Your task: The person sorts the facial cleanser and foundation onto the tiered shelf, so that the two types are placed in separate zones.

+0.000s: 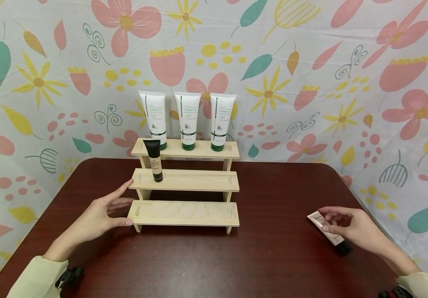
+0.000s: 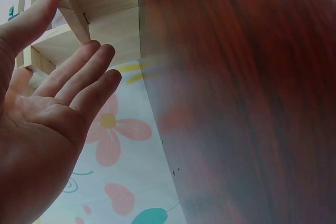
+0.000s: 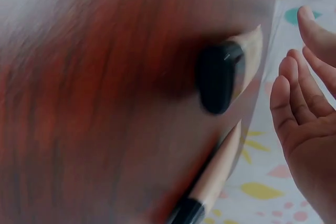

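In the head view my left hand [image 1: 95, 215] touches the left side of a three-step wooden rack [image 1: 184, 211], thumb on the bottom step, index finger at the middle one. Its fingers are extended in the left wrist view. A small beige tube with black ends [image 1: 156, 163] stands on the middle step. At the right, my right hand [image 1: 352, 225] is over a beige tube with a black cap [image 1: 333, 236], thumb overlapping it. The right wrist view has this hand [image 3: 310, 114] apart from two lying black-capped tubes [image 3: 249, 61], slightly blurred; only one shows from the head.
White squeeze tubes with green caps [image 1: 188, 120] stand in a row on the rack's top step. The rack is on a dark red-brown table [image 1: 273, 256]. Floral cloth [image 1: 273, 82] hangs behind and along the sides.
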`<state>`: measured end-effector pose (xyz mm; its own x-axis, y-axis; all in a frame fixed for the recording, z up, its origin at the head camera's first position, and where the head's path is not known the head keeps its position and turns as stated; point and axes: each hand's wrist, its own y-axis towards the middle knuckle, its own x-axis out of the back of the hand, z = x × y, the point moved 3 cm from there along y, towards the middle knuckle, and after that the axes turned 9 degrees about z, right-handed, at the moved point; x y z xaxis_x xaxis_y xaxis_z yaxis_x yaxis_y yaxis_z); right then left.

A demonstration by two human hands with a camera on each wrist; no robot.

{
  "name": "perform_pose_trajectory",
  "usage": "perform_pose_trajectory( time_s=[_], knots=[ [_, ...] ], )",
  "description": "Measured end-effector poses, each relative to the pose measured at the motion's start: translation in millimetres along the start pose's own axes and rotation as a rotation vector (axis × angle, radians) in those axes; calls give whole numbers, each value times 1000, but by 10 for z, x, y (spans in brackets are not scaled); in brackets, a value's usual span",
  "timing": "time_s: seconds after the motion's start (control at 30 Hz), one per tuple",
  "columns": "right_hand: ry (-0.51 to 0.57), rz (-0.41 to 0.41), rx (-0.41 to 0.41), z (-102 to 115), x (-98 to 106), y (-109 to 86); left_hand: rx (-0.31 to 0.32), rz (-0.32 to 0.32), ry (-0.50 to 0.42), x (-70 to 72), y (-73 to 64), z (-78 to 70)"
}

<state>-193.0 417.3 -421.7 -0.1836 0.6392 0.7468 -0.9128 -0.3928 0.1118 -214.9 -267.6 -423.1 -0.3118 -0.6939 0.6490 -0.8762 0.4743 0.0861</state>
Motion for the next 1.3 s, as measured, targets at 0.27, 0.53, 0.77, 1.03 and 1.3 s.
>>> perform_pose_trajectory(
  time_s=[0.27,0.53,0.77,1.03,1.3],
  knots=[
    [16,60,4,-184,34,-103,-6,2,0,3,-6,-2],
    [-3,93,36,-266,90,-137,-13,4,-13,-3,6,-2],
    [51,172,43,-372,153,-178,-17,5,-12,-7,13,-1],
    [49,193,54,-404,179,-170,-11,4,-3,6,2,-3],
    [68,235,21,-356,129,-119,-5,1,-1,-1,-7,10]
  ],
)
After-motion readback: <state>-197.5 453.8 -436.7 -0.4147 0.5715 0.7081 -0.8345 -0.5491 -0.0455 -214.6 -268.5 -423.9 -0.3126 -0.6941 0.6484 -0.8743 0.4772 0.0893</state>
